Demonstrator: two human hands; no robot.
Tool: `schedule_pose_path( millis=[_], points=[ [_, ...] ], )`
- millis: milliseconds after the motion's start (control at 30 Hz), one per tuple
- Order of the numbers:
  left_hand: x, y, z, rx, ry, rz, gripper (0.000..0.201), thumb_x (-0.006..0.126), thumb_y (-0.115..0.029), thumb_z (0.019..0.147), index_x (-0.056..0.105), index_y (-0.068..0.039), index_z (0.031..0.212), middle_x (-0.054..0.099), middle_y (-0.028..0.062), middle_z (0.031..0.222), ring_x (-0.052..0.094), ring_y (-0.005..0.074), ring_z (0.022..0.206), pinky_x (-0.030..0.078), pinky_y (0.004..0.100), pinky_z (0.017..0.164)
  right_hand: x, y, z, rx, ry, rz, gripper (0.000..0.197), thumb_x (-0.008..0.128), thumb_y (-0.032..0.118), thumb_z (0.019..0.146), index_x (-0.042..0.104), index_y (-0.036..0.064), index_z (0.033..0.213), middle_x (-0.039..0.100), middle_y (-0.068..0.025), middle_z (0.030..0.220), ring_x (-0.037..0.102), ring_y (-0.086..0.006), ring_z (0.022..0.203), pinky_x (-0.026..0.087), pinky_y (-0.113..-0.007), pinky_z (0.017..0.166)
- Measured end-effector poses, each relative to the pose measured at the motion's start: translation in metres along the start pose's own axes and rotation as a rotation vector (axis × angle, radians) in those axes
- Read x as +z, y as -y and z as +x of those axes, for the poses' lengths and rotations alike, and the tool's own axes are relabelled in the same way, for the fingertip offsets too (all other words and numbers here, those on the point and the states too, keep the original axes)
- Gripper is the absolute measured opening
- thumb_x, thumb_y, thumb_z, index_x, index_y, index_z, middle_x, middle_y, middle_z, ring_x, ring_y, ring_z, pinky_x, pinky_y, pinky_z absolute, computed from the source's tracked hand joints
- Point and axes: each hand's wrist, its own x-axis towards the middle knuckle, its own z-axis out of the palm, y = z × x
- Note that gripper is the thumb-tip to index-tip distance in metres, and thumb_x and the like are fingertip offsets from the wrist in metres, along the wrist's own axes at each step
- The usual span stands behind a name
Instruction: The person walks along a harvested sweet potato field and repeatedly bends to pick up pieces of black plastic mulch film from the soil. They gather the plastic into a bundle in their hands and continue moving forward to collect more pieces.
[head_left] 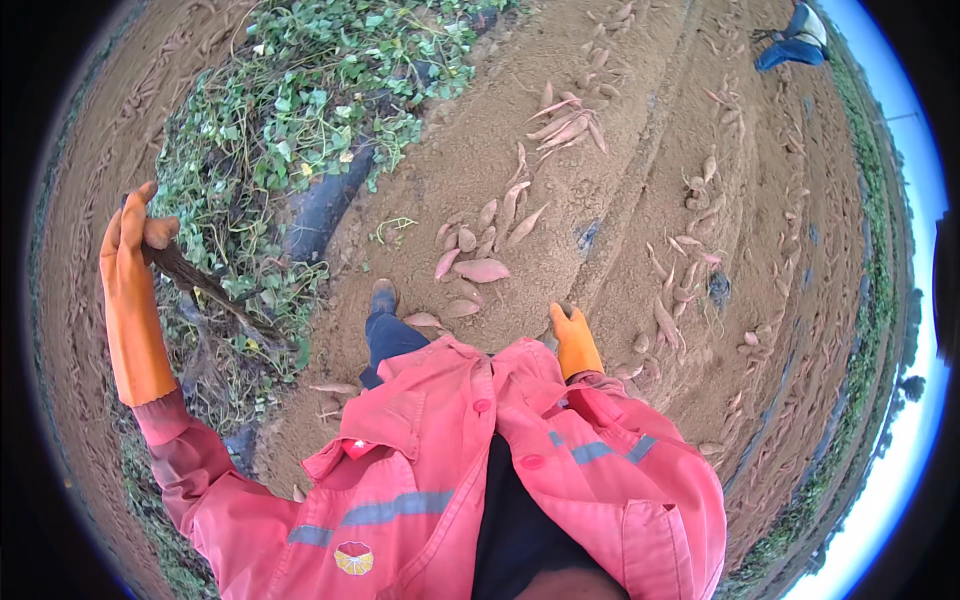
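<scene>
My left hand, in an orange rubber glove with soil-stained fingertips, is raised at the left. It is closed around a dark, rough, stick-like thing that slants down across green vines; whether it is a stem or a tool I cannot make out. My right hand, also orange-gloved, hangs low in front of my jacket. Its thumb and finger stand slightly apart, and nothing shows between them. Just ahead of my feet lies a pile of pinkish sweet potatoes.
A further cluster of sweet potatoes lies ahead, and another row runs along the right. Black plastic film shows among the vines. My boot stands on brown soil. At the far upper right, another person is bent low.
</scene>
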Motion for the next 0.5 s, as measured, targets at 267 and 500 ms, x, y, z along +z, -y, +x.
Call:
schedule_pose_path(
  millis=[267,500],
  points=[
    [0.215,-0.091,-0.003,0.358,0.803,0.823,0.039,0.068,-0.042,0.098,0.073,-0.003,0.099,0.071,0.0138,0.076,0.07,0.0289,0.073,0.052,0.0424,0.067,-0.046,0.165,-0.121,-0.404,0.038,0.488,0.079,0.081,0.035,0.095,0.046,-0.0029,0.155,0.059,-0.0228,0.147,0.059,-0.0311,0.134,0.047,-0.043,0.112],
    [0.323,-0.143,-0.089,0.678,1.16,0.598,0.037,0.068,-0.039,0.098,0.073,-0.005,0.11,0.072,0.0146,0.086,0.07,0.0307,0.08,0.054,0.0407,0.074,-0.026,0.322,-0.174,-0.844,0.206,0.63,0.104,0.088,0.033,0.086,0.028,0.0001,0.165,0.044,-0.0262,0.16,0.046,-0.0384,0.148,0.037,-0.049,0.122]
  ],
)
